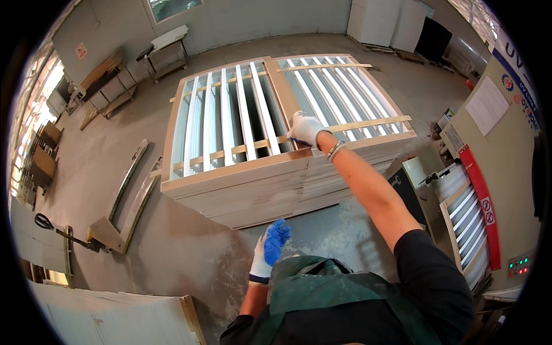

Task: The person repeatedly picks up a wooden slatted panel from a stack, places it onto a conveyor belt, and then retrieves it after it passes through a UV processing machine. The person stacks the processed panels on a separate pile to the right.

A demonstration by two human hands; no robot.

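Two stacks of wood-framed panels with white slats stand side by side before me, the left stack (172, 146) and the right stack (397, 106). Thin wooden strips lie across both, such as the strip (376, 122) on the right stack. My right hand (306, 127), in a white glove, reaches out to the near inner corner of the left stack. Its fingers curl over the panel frame there; the fingertips are partly hidden. My left hand (270, 244), in a white glove with a blue palm, hangs near my waist. Its fingers are loosely bent and hold nothing.
A pallet jack (118, 230) sits on the floor at left. White boards (115, 316) are stacked at the near left. At right stands a machine (500, 138) with a red strip and a slatted panel (464, 221) in its opening. Work tables (118, 95) stand farther back.
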